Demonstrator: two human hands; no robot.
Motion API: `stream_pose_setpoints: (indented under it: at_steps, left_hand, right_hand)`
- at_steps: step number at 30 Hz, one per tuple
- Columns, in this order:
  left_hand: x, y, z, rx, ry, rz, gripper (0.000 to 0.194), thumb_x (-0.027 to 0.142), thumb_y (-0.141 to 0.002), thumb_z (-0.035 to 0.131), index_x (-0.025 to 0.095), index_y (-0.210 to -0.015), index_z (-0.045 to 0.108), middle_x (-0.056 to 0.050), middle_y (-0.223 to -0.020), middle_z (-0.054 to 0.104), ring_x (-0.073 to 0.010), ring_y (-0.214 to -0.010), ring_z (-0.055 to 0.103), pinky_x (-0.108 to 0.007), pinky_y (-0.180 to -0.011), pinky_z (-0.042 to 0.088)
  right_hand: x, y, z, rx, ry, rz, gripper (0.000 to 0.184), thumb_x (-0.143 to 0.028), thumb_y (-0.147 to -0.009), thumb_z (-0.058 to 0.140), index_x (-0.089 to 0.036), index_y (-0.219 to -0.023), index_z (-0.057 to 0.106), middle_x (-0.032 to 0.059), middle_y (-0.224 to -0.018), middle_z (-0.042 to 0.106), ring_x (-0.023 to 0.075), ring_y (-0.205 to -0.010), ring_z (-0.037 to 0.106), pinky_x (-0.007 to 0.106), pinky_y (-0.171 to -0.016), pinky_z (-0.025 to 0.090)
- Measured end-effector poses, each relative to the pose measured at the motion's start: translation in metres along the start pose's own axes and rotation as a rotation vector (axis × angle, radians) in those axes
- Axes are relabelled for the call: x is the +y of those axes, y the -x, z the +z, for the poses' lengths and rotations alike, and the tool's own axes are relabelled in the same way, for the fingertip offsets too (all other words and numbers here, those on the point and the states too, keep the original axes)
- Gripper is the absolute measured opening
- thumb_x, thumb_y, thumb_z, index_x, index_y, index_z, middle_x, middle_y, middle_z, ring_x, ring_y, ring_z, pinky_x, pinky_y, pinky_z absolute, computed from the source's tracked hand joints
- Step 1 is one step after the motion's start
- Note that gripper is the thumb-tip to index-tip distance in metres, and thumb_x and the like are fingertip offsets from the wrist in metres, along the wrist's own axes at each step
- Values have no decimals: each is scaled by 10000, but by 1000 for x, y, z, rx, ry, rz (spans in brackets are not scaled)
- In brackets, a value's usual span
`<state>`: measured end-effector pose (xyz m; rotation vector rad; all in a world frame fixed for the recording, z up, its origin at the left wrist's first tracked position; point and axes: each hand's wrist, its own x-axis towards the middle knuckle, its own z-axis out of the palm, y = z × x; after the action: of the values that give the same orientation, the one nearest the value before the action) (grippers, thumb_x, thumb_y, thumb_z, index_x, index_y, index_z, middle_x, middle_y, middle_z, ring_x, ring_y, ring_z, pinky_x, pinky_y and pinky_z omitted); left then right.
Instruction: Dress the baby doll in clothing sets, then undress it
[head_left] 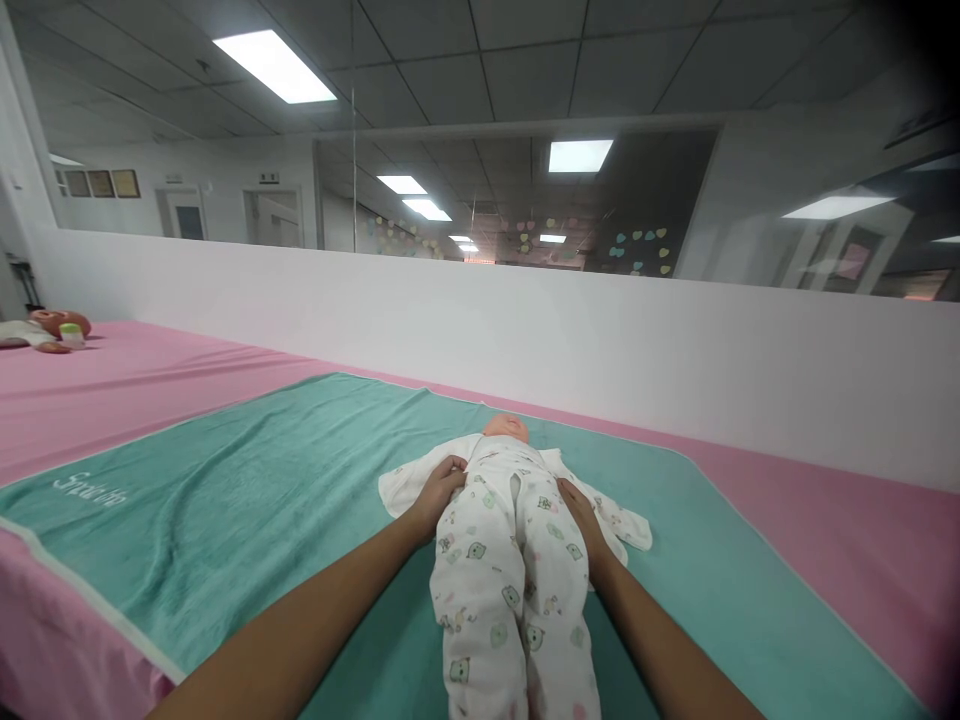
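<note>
A baby doll (pixel 507 427) lies on its back, its head toward the wall. It wears a white top (pixel 427 475) with the sleeves spread out and white pants (pixel 480 570) printed with small green and brown animals. At the left side of the waist, my left hand (pixel 441 492) has its fingers bent around the edge of the pants. My right hand (pixel 583 512) holds the opposite side of the waistband, its thumb side partly hidden. The pants' legs reach toward me and run out of the bottom of the view.
Under the doll is a teal towel (pixel 247 500) on a pink sheet (pixel 172 360). At the far left lie another doll (pixel 60 322) and a small green-capped bottle (pixel 72 335). A low white wall (pixel 480 330) with a large mirror above it borders the far side.
</note>
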<state>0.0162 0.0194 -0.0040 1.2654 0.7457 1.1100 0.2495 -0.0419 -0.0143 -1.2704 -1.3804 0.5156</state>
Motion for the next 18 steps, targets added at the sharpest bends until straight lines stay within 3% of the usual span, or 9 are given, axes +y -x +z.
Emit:
stream_pose_setpoints:
  at_steps: [3,7,18]
  left_hand:
    - [2,3,1,-7,17,-5,167,240,-638,547,193,-785,485,73,-562,428,-77,-508,355,-190,-478,243]
    - [3,3,1,-11,20,-1,156,240,-643,551,190,-777,488,69,-568,435,-80,-521,366,-190,-486,250]
    - [2,2,0,-20,33,12,147,237,-648,558,184,-770,494,65,-595,445,-85,-540,391,-194,-509,272]
  right_hand:
    - [0,-1,0,-72,-49,72,421,-577,-807,445,-209,-869,640,69,-924,651,251,-911,549,342,-847,393]
    - [-1,-2,0,-66,-73,118,450,-587,-796,457,-210,-969,632,80,-1021,643,268,-988,531,356,-888,372]
    - [1,-4,0,-57,-17,120,436,-581,-807,453,-207,-908,654,84,-962,660,264,-948,546,354,-875,373]
